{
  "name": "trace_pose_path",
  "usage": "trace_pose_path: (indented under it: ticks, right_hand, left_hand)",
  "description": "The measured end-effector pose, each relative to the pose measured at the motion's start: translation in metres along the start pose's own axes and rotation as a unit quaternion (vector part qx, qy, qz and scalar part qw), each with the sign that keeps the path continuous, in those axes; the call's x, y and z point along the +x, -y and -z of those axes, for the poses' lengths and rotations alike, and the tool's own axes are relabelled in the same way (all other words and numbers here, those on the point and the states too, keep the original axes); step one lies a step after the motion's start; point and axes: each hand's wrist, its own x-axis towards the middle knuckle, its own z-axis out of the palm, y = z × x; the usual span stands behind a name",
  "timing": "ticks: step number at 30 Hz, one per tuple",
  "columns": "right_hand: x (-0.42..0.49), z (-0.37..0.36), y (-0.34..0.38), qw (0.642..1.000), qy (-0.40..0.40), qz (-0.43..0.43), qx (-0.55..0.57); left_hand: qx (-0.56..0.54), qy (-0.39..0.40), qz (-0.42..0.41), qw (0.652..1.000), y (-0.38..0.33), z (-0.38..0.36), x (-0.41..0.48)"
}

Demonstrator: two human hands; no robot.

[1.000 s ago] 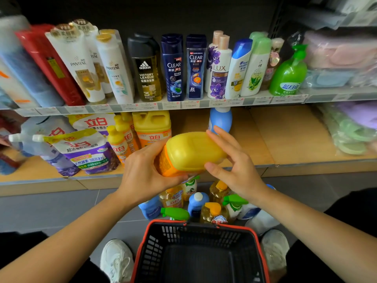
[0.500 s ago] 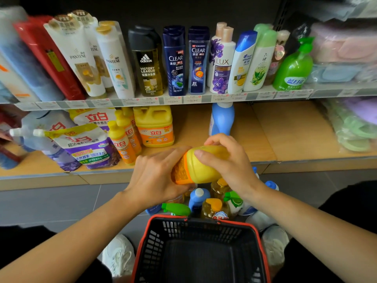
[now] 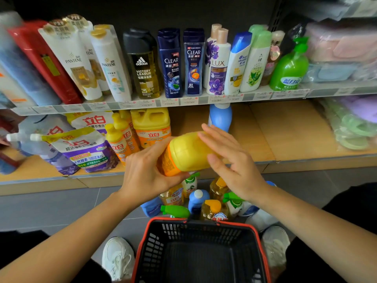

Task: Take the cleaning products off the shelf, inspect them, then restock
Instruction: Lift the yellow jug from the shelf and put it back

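- Left hand [image 3: 142, 172] grasps the yellow bottle [image 3: 187, 152] at its orange-labelled end, with the digits wrapped round it.
- Right hand [image 3: 230, 160] is released: I see straight fingers laid against the bottle's plain yellow end, not curled round it.
- I note the bottle lies on its side between the two hands, held in the air over the front edge of the lower shelf [image 3: 285, 135].
- Directly beneath it, a cluster of floor bottles [image 3: 212, 209] stands between the shelf's front edge and the red-rimmed basket [image 3: 200, 233].
- On the shelf behind the grip I record a yellow jug [image 3: 152, 127] to the left and a blue bottle [image 3: 220, 117] just beyond the right fingertips.
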Motion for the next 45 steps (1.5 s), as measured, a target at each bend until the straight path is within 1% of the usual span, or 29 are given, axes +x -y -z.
trace_pose_path:
  ticks: [2, 5, 7, 8, 11, 14, 17, 19, 20, 21, 23, 25, 26, 28, 30, 31, 34, 36, 37, 41, 43, 45]
  right_hand:
    - [-0.004, -0.005, -0.001, 0.998, 0.0, 0.053, -0.035]
    - [-0.007, -0.008, -0.006, 0.987, -0.052, 0.128, -0.082]
    - [-0.005, -0.007, -0.01, 0.977, -0.087, 0.155, -0.115]
    - [-0.003, -0.005, -0.013, 0.975, -0.101, 0.152, -0.128]
    - [0.003, 0.001, -0.02, 0.975, -0.13, 0.108, -0.147]
    - [0.008, 0.005, -0.027, 0.976, -0.148, 0.075, -0.138]
    - [0.009, 0.005, -0.035, 0.983, -0.16, 0.028, -0.086]
    - [0.01, 0.005, -0.041, 0.984, -0.166, -0.043, -0.04]
    - [0.011, 0.006, -0.044, 0.983, -0.161, -0.088, -0.02]
    - [0.012, 0.006, -0.048, 0.981, -0.139, -0.133, -0.003]
    - [0.01, 0.0, -0.053, 0.975, -0.04, -0.216, 0.037]
    - [0.006, -0.01, -0.056, 0.95, 0.068, -0.282, 0.113]
    - [0.004, -0.014, -0.056, 0.929, 0.102, -0.317, 0.164]
    - [0.002, -0.018, -0.056, 0.871, 0.134, -0.385, 0.274]
    - [0.002, -0.017, -0.058, 0.824, 0.163, -0.408, 0.356]
    - [0.001, -0.017, -0.058, 0.812, 0.176, -0.41, 0.376]
    - [-0.007, -0.027, -0.056, 0.797, 0.199, -0.433, 0.372]
    - [-0.016, -0.038, -0.054, 0.779, 0.203, -0.452, 0.384]
    - [-0.019, -0.043, -0.051, 0.769, 0.192, -0.456, 0.405]
    - [-0.019, -0.05, -0.044, 0.728, 0.082, -0.458, 0.504]
    - [-0.018, -0.049, -0.04, 0.716, 0.081, -0.442, 0.534]
    - [-0.02, -0.052, -0.034, 0.709, 0.107, -0.418, 0.557]
  left_hand:
    - [-0.028, 0.001, 0.034, 0.999, 0.0, 0.002, 0.001]
    - [-0.053, 0.002, 0.058, 0.997, -0.001, 0.003, 0.0]
    - [-0.07, 0.003, 0.071, 0.995, -0.002, 0.004, 0.0]
    - [-0.075, 0.005, 0.077, 0.994, -0.002, 0.005, 0.0]
    - [-0.09, 0.007, 0.096, 0.991, -0.002, 0.008, 0.001]
    - [-0.124, 0.005, 0.123, 0.985, -0.002, 0.011, 0.003]
    - [-0.175, 0.001, 0.151, 0.973, -0.001, 0.012, 0.005]
    - [-0.223, -0.001, 0.171, 0.96, 0.002, 0.013, 0.007]
    - [-0.247, -0.001, 0.182, 0.952, 0.003, 0.014, 0.007]
    - [-0.273, -0.003, 0.194, 0.942, 0.004, 0.015, 0.008]
    - [-0.327, -0.011, 0.217, 0.92, 0.005, 0.015, 0.009]
    - [-0.37, -0.02, 0.235, 0.899, 0.006, 0.016, 0.01]
    - [-0.383, -0.025, 0.245, 0.89, 0.007, 0.016, 0.011]
    - [-0.4, -0.034, 0.261, 0.878, 0.01, 0.017, 0.011]
    - [-0.416, -0.051, 0.281, 0.863, 0.013, 0.017, 0.011]
    - [-0.424, -0.06, 0.293, 0.855, 0.015, 0.017, 0.011]
    - [-0.453, -0.09, 0.341, 0.819, 0.02, 0.017, 0.01]
    - [-0.472, -0.102, 0.368, 0.795, 0.023, 0.018, 0.01]
    - [-0.481, -0.103, 0.377, 0.785, 0.026, 0.018, 0.01]
    - [-0.52, -0.09, 0.409, 0.744, 0.035, 0.016, 0.002]
    - [-0.54, -0.084, 0.424, 0.722, 0.036, 0.014, -0.004]
    - [-0.552, -0.079, 0.438, 0.705, 0.036, 0.012, -0.009]
